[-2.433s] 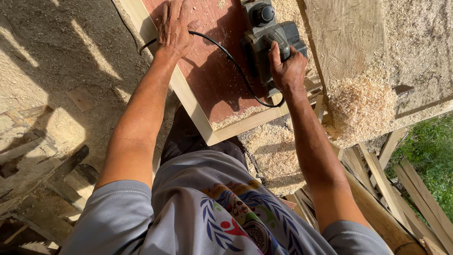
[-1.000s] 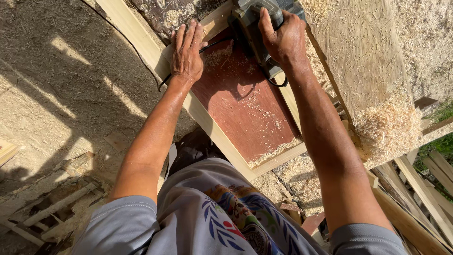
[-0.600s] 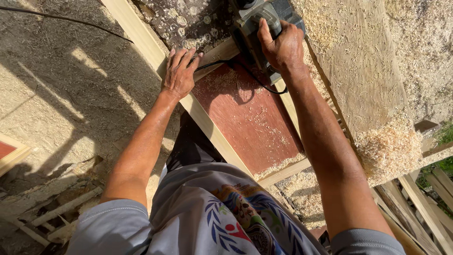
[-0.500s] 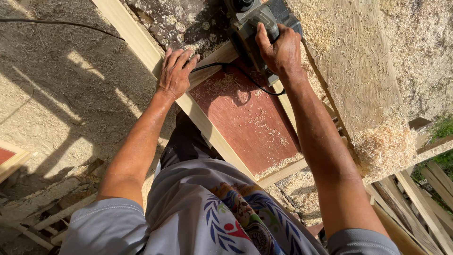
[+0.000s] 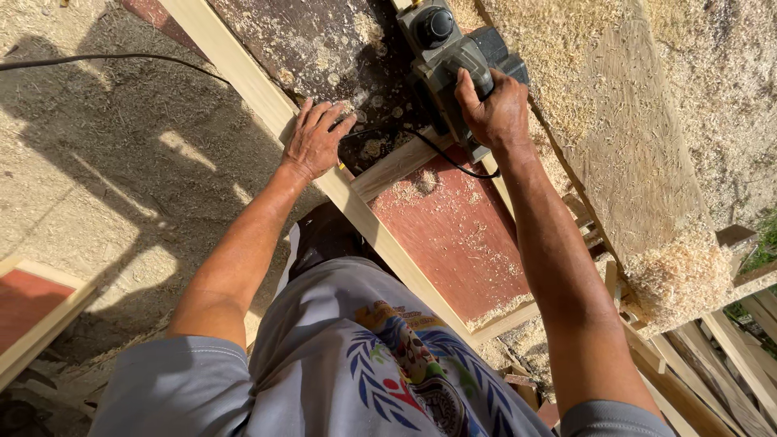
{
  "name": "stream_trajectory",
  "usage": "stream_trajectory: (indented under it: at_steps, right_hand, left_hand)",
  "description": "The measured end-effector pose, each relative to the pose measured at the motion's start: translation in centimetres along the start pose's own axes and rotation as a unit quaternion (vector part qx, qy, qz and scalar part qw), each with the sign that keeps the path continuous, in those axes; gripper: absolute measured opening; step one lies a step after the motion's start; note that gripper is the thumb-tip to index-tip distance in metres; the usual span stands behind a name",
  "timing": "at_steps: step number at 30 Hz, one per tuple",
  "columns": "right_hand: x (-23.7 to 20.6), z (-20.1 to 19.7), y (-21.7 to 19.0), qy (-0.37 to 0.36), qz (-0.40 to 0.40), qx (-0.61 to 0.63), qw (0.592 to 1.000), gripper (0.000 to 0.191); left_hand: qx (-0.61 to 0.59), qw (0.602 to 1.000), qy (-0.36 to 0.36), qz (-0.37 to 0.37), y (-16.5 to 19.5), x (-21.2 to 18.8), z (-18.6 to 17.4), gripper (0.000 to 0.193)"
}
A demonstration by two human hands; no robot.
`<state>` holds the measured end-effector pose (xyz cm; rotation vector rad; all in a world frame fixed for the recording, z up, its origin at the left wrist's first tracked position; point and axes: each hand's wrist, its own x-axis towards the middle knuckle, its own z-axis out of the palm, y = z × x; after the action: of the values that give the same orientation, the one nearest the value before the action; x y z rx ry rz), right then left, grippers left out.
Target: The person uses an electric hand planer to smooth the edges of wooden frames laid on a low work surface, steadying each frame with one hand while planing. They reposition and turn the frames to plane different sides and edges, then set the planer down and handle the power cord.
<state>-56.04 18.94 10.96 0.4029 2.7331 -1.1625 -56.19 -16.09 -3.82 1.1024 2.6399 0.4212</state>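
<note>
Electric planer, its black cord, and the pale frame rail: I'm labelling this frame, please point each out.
electric planer (image 5: 453, 61), head view, on its grey body.
black cord (image 5: 441, 158), head view, mid-loop.
pale frame rail (image 5: 243, 69), head view, top face.

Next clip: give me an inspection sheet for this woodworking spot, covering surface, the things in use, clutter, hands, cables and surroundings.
Surface: framed panel with a red-brown face and pale wood rails, dusted with shavings.
Things in use: grey electric planer sitting on the panel's right rail.
Clutter: heaped wood shavings on the thick board to the right.
Hands: right hand closed around the planer's handle; left hand flat on the left rail, fingers spread.
Cables: black cord loops from the planer across the panel; another black cable runs over the ground at left.
Surroundings: sunlit ground strewn with sawdust, loose wooden slats at lower right, a second framed panel at left.
</note>
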Motion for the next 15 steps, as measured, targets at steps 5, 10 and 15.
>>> stream_trajectory:
  at_steps: [5, 10, 15]
  right_hand:
    - [3.1, 1.1, -1.3, -0.002, 0.004, 0.015, 1.0, 0.046]
    - [5.6, 2.0, -2.9, 0.007, -0.022, 0.003, 1.0, 0.05]
    - [9.9, 3.0, -4.6, 0.033, -0.073, 0.014, 0.997, 0.049]
  left_hand:
    - [-0.006, 0.999, 0.033, -0.015, -0.3, 1.3, -0.8, 0.051]
    - [-0.013, 0.999, 0.036, -0.038, -1.9, 3.1, -2.4, 0.031]
    - [0.002, 0.997, 0.053, -0.049, -5.0, 4.6, -3.9, 0.038]
